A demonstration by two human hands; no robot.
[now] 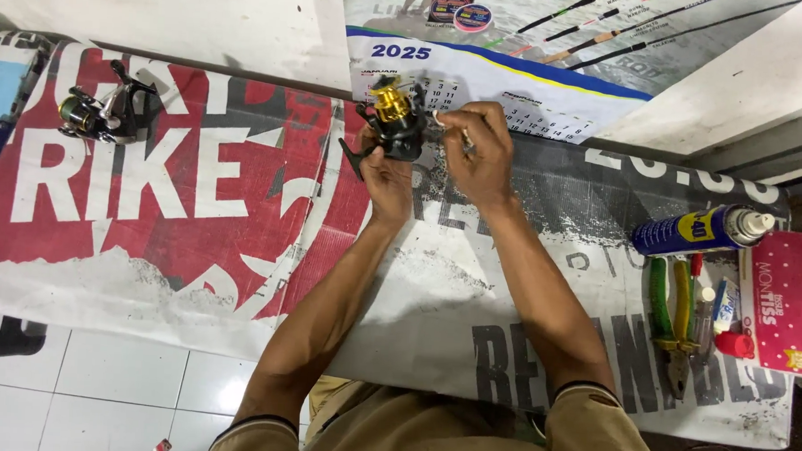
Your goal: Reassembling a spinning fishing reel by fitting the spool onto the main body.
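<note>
Left hand (383,172) clamps the black-gold reel (392,119) upright; your right hand (478,152) pinches a small part just right of the reel

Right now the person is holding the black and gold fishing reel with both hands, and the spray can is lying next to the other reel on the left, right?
Not quite. The hands, left and right, do hold the black and gold fishing reel, but the head view shows the spray can lying far right by the pliers, not beside the other reel.
</note>
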